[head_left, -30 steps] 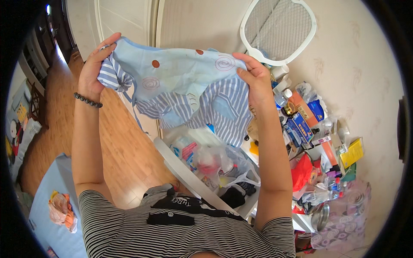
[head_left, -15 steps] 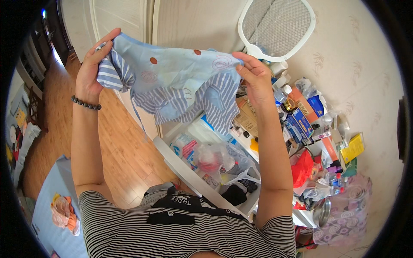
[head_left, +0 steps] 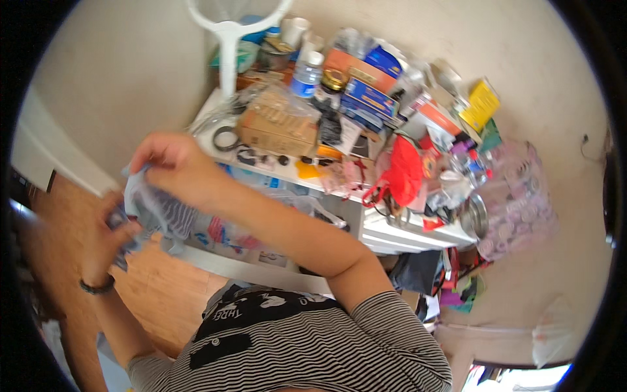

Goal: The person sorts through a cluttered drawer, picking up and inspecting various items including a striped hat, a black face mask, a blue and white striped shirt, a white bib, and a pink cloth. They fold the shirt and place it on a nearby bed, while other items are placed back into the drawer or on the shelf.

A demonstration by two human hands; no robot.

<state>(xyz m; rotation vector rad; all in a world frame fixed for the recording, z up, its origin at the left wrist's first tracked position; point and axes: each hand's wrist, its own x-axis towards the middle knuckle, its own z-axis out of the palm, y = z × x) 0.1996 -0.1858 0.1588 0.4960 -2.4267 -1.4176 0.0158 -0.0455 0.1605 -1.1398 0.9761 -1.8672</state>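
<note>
A light blue cloth piece with blue-and-white striped parts [head_left: 171, 212], bunched and blurred by motion, hangs between my hands at the left. My right hand [head_left: 176, 166] reaches across and pinches its upper edge. Lower and further left, my left hand [head_left: 103, 235], with a dark bead bracelet [head_left: 96, 285] at the wrist, has its fingers round the gathered cloth. Just beyond the cloth an open white drawer [head_left: 255, 269] holds plastic bags and packets, partly hidden by my right forearm.
Above the drawer, a white cabinet top [head_left: 219, 151] is crowded with a cardboard box [head_left: 277, 127], a water bottle [head_left: 305, 77], a tape roll [head_left: 226, 138] and a red bag [head_left: 401, 173]. A white racket [head_left: 228, 55] stands at the back. Wooden floor [head_left: 163, 287] shows below.
The cloth was spread wide between both raised hands; now it is bunched and lower left. My right hand has crossed leftward, and the view has swung right.
</note>
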